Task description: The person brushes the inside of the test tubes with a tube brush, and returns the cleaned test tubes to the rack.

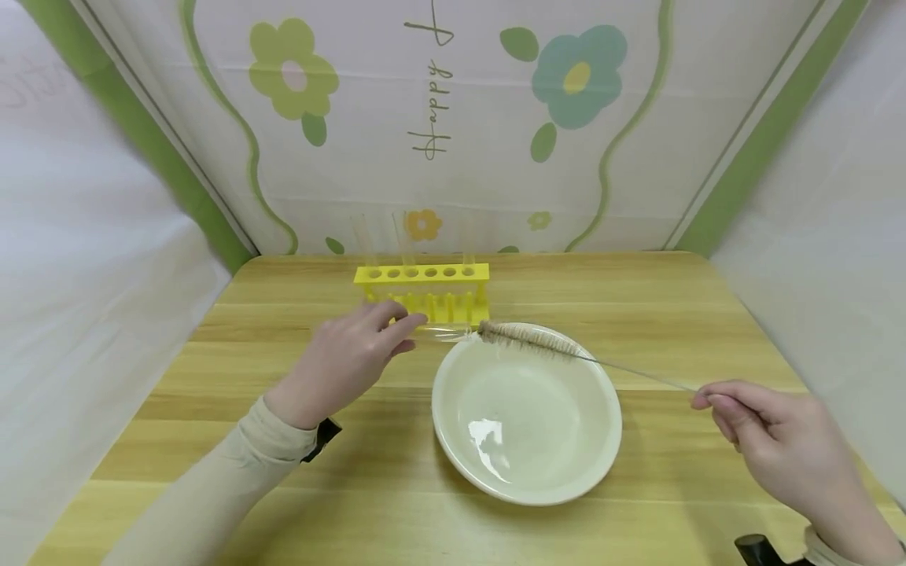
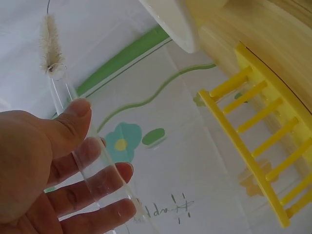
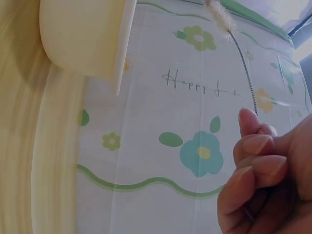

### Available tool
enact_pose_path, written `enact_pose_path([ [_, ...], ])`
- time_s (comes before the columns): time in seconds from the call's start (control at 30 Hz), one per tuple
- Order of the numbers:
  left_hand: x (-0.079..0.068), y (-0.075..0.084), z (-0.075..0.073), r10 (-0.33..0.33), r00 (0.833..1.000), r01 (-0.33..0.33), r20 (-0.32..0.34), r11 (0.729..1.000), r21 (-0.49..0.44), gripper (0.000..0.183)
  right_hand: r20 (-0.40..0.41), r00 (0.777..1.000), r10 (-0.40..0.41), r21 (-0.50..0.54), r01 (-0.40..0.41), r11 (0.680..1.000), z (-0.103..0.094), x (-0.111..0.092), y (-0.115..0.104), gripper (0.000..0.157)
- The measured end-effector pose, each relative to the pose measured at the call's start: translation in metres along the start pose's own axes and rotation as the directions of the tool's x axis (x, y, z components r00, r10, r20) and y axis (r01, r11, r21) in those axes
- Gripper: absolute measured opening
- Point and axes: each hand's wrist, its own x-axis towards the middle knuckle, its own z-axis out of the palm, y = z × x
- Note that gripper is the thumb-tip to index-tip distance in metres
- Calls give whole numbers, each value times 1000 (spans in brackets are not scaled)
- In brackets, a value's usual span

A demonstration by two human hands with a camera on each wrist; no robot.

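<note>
A clear glass test tube (image 2: 105, 168) lies across the fingers of my left hand (image 1: 354, 354), pinched beneath the thumb. Its mouth points right, above the left rim of a white bowl (image 1: 442, 417). My right hand (image 1: 786, 440) grips the twisted wire handle of a test tube brush (image 1: 531, 339). In the left wrist view the tip of the brush's bristles (image 2: 49, 44) meets the mouth of the tube; whether the tip is inside is hard to tell. Most of the bristles are outside the glass, over the bowl's far side.
Behind the left hand stands a yellow test tube rack (image 1: 421, 273) with 3 clear tubes upright in it. The bowl shows shiny reflections inside. A wooden table (image 1: 382, 479) lies under everything, with a flower-printed cloth (image 1: 467, 181) behind and white cloth sides.
</note>
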Motion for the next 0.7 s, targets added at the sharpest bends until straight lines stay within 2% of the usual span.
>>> enact_pose_path([
  [0.1,0,4,-3,16,1000,-16,-1,1000,6,34,-8,1000,-25,-11,25,1000,1,-1,-1,28],
  [0.2,0,7,-5,26,1000,-26,-1,1000,5,34,-37,997,-73,1,74,997,3,-1,2,14],
  [0.27,0,8,-5,26,1000,-26,-1,1000,3,34,-59,990,-124,12,125,992,4,-1,3,29],
  [0.33,0,7,-4,24,1000,-24,4,1000,-4,34,-92,975,-202,11,204,979,6,2,5,44],
  [0.43,0,7,-4,31,999,-31,28,1000,-5,35,-130,939,-320,-40,317,948,7,6,2,49],
  [0.5,-1,7,-4,42,998,-42,54,999,2,35,-169,898,-407,-106,394,913,9,9,-2,46],
  [0.63,-4,8,-4,79,990,-81,114,997,14,34,-213,826,-522,-274,462,843,11,14,-10,40],
  [0.7,-4,9,-3,100,985,-103,141,995,11,32,-255,786,-563,-310,485,818,14,17,-13,39],
])
